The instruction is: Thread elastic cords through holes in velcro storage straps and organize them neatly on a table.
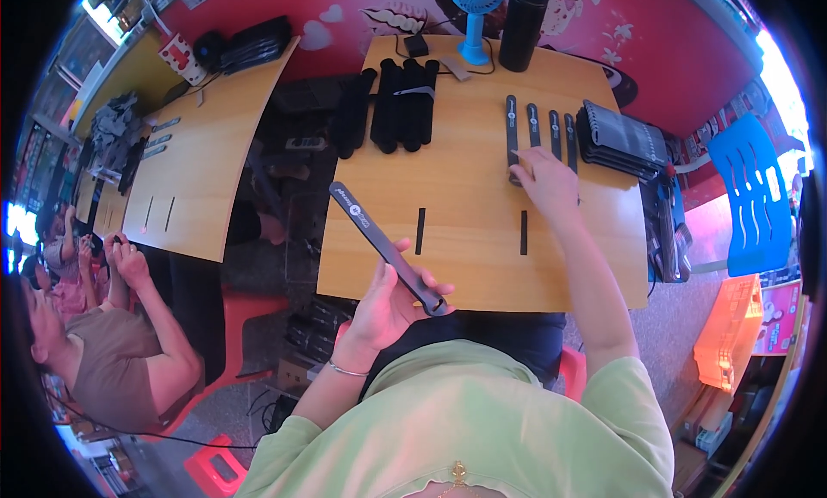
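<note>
One dark grey strap [366, 229] in the left grip [385, 310], with thumb and fingers closed about its lower half, at the near edge of the bench [469, 261]. Long, narrow and flat, slanted from upper left down to lower right, with rounded ends, a round white emblem and pale lettering on the upper part, and a dark slot at the slightly widened lower end. Farther off, at the right grip [551, 186], fingertips at the lower end of a second strap [512, 123], flat on the bench; cannot tell whether pinching it or only touching. Just right of that, three more straps [555, 129] side by side, equally dark, with small pale emblems, then a stack of black pouches [618, 139]. To the far left, black bundles [403, 110] close together. Behind, a blue fan [475, 20] near a black bottle [524, 26].
</note>
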Demonstrator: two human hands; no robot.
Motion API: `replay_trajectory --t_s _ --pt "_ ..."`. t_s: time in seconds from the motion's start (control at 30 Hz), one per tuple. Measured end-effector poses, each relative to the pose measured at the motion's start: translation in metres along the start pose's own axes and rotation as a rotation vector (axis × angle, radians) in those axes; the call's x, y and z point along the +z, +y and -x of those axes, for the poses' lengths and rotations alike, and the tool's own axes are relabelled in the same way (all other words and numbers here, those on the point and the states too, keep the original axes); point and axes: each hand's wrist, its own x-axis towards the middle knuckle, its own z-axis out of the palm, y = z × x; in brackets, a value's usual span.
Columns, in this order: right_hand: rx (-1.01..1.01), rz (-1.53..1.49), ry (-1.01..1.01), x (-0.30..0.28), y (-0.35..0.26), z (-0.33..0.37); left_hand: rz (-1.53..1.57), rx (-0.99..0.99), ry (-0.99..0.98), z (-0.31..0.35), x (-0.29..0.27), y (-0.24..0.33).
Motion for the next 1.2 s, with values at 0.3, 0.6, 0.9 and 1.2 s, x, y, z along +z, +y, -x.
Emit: replay_trajectory --t_s 0.3,0.6,0.9,1.2 --pt "0.021 0.074 0.121 0.007 0.032 0.000 -0.055 -0.010 -0.030 -0.007 0.008 -0.001" --pt "-0.130 -0.019 0.057 0.007 0.014 -0.002 -0.099 -0.002 -0.021 -0.006 0.011 -0.003" --pt "-0.115 -0.017 -0.011 -0.008 0.008 0.008 -0.170 0.067 -0.016 -0.011 0.012 0.002" --pt "-0.296 -0.424 -0.037 -0.072 -0.091 0.079 -0.110 0.237 0.036 -0.032 0.022 0.001"
